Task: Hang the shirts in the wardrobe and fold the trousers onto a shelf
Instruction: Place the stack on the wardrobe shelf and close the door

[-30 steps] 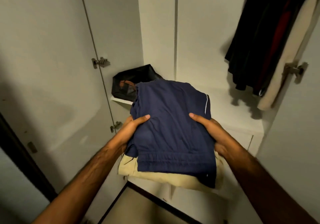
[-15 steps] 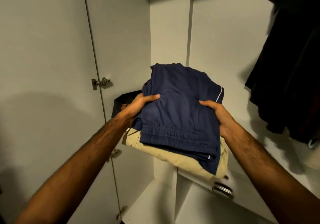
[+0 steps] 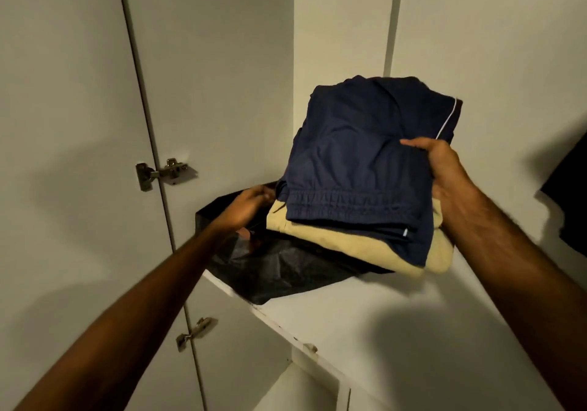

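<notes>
Over the white shelf (image 3: pixel 397 325) in the wardrobe, a stack of folded trousers is held up in the air: navy trousers (image 3: pixel 359 169) on top, beige trousers (image 3: pixel 336 239) under them. Right hand (image 3: pixel 444 169) grips the stack's right side, thumb on top and fingers hidden below. Left hand (image 3: pixel 244 207) reaches at a black bag (image 3: pixel 286 271) lying on the shelf; it is blurry, so I cannot tell if its fingers hold the bag or only touch it. I think this is the step of putting the trousers on the shelf. Next, the bag likely needs a push to the side, since it sits right under the stack. A dark garment (image 3: pixel 568 201) hangs at the right, and a door hinge (image 3: pixel 162 172) is on the left
</notes>
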The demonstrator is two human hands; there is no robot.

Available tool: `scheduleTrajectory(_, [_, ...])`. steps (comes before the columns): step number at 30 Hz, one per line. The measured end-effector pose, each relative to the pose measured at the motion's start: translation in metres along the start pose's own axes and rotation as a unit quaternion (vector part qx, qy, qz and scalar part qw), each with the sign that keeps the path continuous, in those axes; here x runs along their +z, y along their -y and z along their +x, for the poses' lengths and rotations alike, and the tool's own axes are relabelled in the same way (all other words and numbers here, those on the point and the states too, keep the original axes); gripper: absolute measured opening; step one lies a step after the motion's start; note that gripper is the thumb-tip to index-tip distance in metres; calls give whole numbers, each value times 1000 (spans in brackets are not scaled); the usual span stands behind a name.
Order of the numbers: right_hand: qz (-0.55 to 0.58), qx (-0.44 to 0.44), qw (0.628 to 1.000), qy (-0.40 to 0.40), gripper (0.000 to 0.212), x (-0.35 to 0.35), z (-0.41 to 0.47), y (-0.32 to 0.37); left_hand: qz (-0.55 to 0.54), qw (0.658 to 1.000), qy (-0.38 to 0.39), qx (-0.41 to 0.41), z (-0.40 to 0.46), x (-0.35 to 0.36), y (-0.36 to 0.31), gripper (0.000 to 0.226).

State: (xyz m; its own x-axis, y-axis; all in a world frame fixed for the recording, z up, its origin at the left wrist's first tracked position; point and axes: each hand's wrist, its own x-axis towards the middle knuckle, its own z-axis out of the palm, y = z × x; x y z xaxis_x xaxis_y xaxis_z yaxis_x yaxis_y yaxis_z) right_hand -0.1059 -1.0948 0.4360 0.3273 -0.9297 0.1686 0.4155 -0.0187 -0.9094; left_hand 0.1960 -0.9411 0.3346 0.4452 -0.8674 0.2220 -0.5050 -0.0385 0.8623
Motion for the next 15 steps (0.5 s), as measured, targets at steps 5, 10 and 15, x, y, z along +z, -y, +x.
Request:
scheduleTrajectory(5, [4,-2,1000,0,42,17,49,-3,540,830,129,50,31,6,74,84])
scheduleTrajectory(10, [41,31,997,54,16,37,78,-17,632,743,219,4,45,27,76,71])
scheduleTrajectory(15, [51,42,994,88,44,49,105,-44,651,726,148,165,28,8,87,30])
